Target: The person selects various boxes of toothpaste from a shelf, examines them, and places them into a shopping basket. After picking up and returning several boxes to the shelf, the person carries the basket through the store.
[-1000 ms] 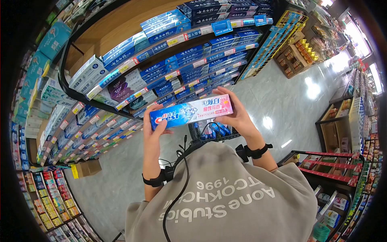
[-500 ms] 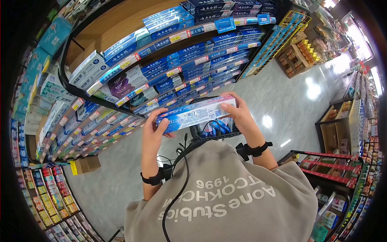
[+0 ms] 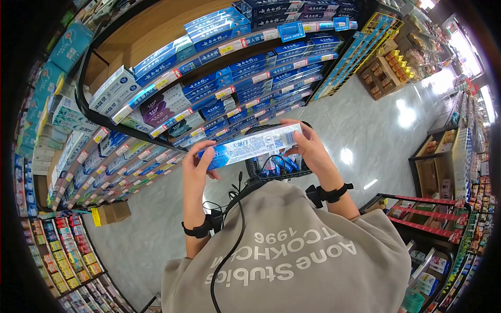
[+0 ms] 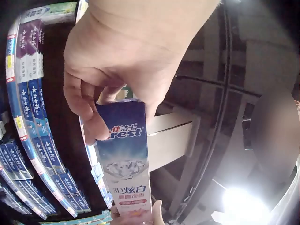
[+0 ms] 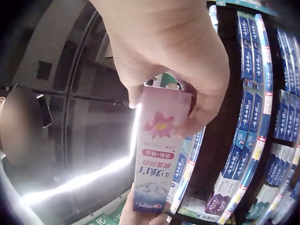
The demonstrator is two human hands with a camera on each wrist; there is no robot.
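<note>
My left hand (image 3: 195,167) and right hand (image 3: 309,148) pinch opposite ends of the long blue-and-pink cardboard toothpaste box (image 3: 250,146), seemingly level.

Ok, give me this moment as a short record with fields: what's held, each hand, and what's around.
item: toothpaste box, long, blue at one end, pink at the other
left hand: grips the blue end
right hand: grips the pink end
orientation: held roughly level, in front of the chest
behind: store shelves packed with blue boxes
below: wire basket holding blue packs
floor: pale, glossy
</note>
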